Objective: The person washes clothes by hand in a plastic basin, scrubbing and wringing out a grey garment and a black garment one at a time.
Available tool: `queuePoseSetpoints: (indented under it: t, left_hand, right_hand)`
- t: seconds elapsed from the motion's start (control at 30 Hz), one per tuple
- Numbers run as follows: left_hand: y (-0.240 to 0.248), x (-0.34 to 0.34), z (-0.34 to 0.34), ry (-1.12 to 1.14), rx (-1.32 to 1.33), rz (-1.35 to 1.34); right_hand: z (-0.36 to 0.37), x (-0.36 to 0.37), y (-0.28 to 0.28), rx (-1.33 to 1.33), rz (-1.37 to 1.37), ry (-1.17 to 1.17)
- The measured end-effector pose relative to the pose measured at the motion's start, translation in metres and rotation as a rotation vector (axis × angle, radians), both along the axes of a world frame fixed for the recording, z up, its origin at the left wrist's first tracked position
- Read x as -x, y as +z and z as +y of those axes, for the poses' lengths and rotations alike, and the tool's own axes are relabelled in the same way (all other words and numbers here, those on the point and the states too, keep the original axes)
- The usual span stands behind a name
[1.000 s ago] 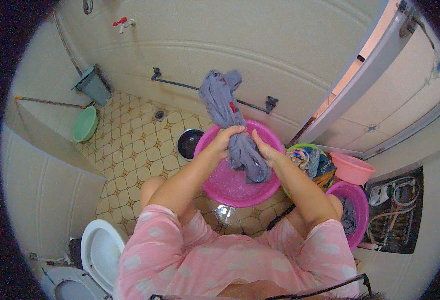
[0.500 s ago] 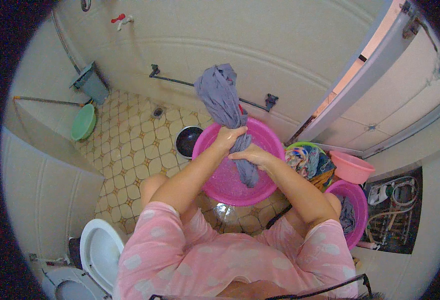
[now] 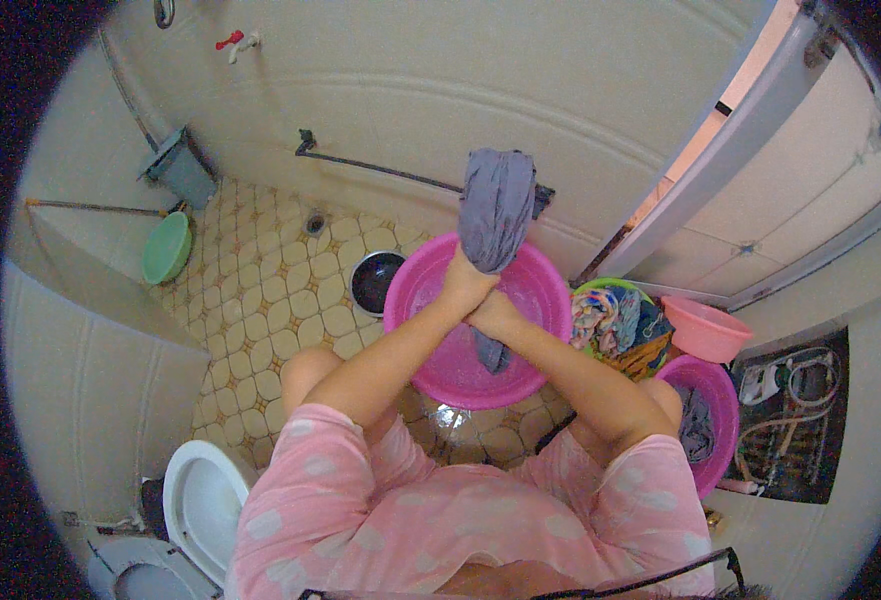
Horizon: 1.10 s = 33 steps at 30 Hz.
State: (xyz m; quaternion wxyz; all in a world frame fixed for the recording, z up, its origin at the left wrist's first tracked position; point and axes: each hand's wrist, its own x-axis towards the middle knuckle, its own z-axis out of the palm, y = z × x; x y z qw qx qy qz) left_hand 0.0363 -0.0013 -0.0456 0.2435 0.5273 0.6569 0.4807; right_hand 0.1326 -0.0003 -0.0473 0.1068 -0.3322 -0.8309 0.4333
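A bunched grey-purple cloth garment [image 3: 497, 208] is gripped by both of my hands above a large pink basin [image 3: 400, 318]. My left hand [image 3: 468, 282] is closed round it just below its wide upper part. Right beside and below, my right hand [image 3: 495, 312] is wrapped round the same garment, the two hands touching. Its upper part stands up beyond my hands toward the wall, while a short tail hangs below them over the basin. Shallow water seems to lie in the basin. The fingers are partly hidden by the hands' backs and the cloth.
Right of the basin stand a green tub of mixed clothes [image 3: 615, 325], a salmon basin [image 3: 705, 330] and a pink bucket [image 3: 725, 420] with grey cloth. A dark round pan [image 3: 376, 284] sits left on the tiled floor [image 3: 275, 300]. A toilet [image 3: 205, 500] is at lower left.
The garment's upper part has swung to the right and now stands more upright. My hands have turned and come closer together on it.
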Motion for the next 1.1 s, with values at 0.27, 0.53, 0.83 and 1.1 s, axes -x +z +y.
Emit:
queuePoseSetpoints:
  t: [0.27, 0.53, 0.83, 1.1]
  left_hand:
    - [0.038, -0.003, 0.004, -0.091, -0.145, -0.406]
    - [0.023, 0.006, -0.007, -0.132, -0.060, -0.658]
    - [0.060, 0.031, -0.009, -0.028, -0.135, -1.133]
    - [0.072, 0.032, -0.012, 0.150, -0.123, -0.807]
  right_hand:
    - [0.021, -0.003, 0.005, -0.114, 0.237, -0.176]
    - [0.014, 0.000, 0.018, 0.080, 0.444, -0.335]
    - [0.010, -0.015, 0.040, 0.689, 0.588, -0.484]
    - [-0.037, -0.011, 0.043, 1.487, 0.524, -0.242]
